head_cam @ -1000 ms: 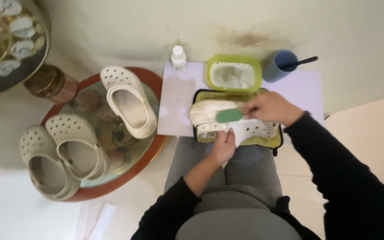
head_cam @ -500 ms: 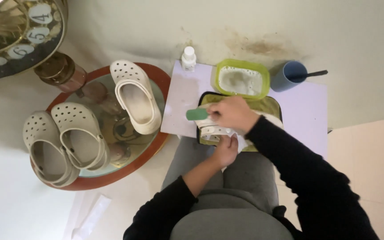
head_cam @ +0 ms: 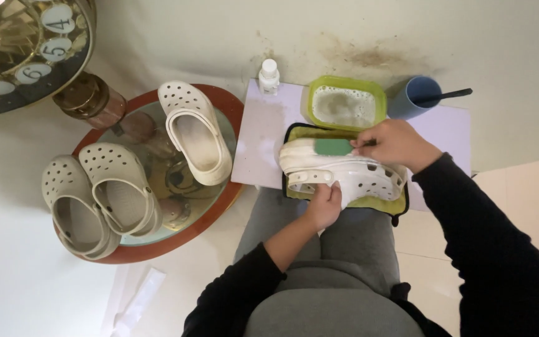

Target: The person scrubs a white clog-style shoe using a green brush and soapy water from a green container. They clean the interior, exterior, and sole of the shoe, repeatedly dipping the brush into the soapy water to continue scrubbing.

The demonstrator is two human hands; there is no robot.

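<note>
Right hand (head_cam: 394, 145) closed on green sponge (head_cam: 333, 147), pressed to white clog (head_cam: 338, 170); left hand (head_cam: 323, 205) clamps its near side. Three clogs (head_cam: 123, 168) wait left, apparently unscrubbed.

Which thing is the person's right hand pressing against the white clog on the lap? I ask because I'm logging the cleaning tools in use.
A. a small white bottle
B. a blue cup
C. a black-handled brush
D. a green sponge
D: the right hand holds a green sponge flat against the side of the white clog, which the left hand steadies from below.
</note>
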